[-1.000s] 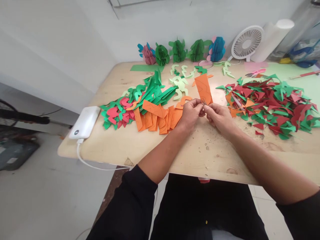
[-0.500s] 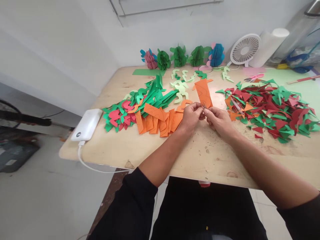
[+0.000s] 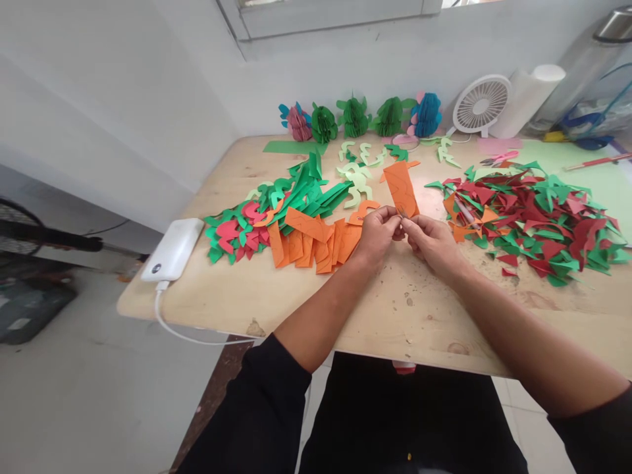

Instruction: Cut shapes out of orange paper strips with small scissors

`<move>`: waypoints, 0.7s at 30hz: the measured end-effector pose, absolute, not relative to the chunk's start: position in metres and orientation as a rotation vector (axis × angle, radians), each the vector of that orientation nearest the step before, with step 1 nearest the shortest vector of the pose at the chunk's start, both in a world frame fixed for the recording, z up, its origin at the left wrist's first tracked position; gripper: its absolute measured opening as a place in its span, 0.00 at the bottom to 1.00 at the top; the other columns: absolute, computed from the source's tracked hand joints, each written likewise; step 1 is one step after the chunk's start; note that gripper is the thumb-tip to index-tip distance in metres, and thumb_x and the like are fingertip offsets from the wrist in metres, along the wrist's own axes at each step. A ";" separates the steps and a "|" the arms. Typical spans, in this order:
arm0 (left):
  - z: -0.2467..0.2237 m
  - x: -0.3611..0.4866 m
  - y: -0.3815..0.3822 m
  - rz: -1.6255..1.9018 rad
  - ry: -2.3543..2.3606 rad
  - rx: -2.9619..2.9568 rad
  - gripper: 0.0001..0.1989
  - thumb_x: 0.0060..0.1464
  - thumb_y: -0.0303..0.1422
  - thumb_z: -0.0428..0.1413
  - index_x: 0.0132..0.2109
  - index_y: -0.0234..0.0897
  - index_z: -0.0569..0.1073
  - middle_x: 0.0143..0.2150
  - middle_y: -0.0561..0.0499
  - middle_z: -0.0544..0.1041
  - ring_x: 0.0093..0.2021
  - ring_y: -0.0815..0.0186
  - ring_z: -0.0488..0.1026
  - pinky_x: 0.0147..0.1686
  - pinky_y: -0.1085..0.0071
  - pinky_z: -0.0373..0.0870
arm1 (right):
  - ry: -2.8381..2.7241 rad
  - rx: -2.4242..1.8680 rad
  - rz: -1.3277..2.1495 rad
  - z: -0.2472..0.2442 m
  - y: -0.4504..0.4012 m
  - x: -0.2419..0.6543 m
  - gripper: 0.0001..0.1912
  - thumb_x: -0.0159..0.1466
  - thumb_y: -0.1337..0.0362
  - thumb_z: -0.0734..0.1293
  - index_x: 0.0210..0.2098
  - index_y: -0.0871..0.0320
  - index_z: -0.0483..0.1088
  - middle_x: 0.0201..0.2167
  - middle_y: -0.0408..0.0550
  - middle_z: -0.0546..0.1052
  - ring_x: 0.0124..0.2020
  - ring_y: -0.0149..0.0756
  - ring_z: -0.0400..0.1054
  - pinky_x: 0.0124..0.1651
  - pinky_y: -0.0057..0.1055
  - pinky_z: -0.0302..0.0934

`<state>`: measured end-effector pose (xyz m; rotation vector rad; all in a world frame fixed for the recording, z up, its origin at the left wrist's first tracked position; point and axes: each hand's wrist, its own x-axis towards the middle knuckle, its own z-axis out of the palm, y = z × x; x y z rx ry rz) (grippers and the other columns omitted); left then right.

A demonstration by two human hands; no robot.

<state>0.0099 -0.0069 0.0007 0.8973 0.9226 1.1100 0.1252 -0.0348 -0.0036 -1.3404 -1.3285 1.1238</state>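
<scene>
My left hand (image 3: 379, 232) and my right hand (image 3: 430, 242) meet over the middle of the wooden table, fingertips pinched together around something small and dark that I cannot make out. Just beyond the fingertips an orange paper rectangle (image 3: 401, 187) with drawn curved lines stands out; whether the fingers grip it is unclear. Left of my left hand lie several folded orange pieces (image 3: 307, 243), beside green cut strips (image 3: 311, 187) and red cut shapes (image 3: 228, 232). To the right of my right hand spreads a heap of red, green and orange scraps (image 3: 543, 217).
Paper honeycomb figures (image 3: 353, 117) line the wall, with a small white fan (image 3: 481, 104) and a white roll (image 3: 528, 99) at the back right. A white power bank (image 3: 172, 250) with a cable sits at the left edge. Pink-handled scissors (image 3: 501, 158) lie behind the scraps.
The view has tilted slightly upward, so more of the window frame shows. Both hands stay pinched together in nearly the same place.
</scene>
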 end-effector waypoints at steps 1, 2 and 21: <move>0.001 0.010 -0.007 1.110 0.926 0.899 0.05 0.46 0.23 0.52 0.25 0.34 0.66 0.20 0.57 0.65 0.21 0.77 0.61 0.27 0.76 0.61 | -1.329 -1.341 1.124 -0.003 -0.035 0.125 0.21 0.57 0.45 0.65 0.26 0.58 0.66 0.17 0.38 0.62 0.15 0.23 0.49 0.16 0.25 0.43; 0.000 0.010 -0.007 1.111 0.928 0.901 0.05 0.46 0.23 0.52 0.25 0.34 0.66 0.21 0.56 0.65 0.21 0.77 0.61 0.27 0.75 0.62 | -1.329 -1.342 1.124 -0.003 -0.035 0.125 0.21 0.57 0.45 0.65 0.26 0.58 0.66 0.16 0.37 0.61 0.15 0.23 0.49 0.16 0.24 0.42; 0.000 0.010 -0.006 1.114 0.911 0.896 0.05 0.46 0.22 0.51 0.25 0.34 0.67 0.20 0.56 0.66 0.20 0.77 0.61 0.26 0.76 0.61 | -1.305 -1.326 1.148 -0.003 -0.035 0.124 0.21 0.57 0.45 0.66 0.25 0.58 0.65 0.15 0.36 0.59 0.15 0.23 0.48 0.16 0.25 0.42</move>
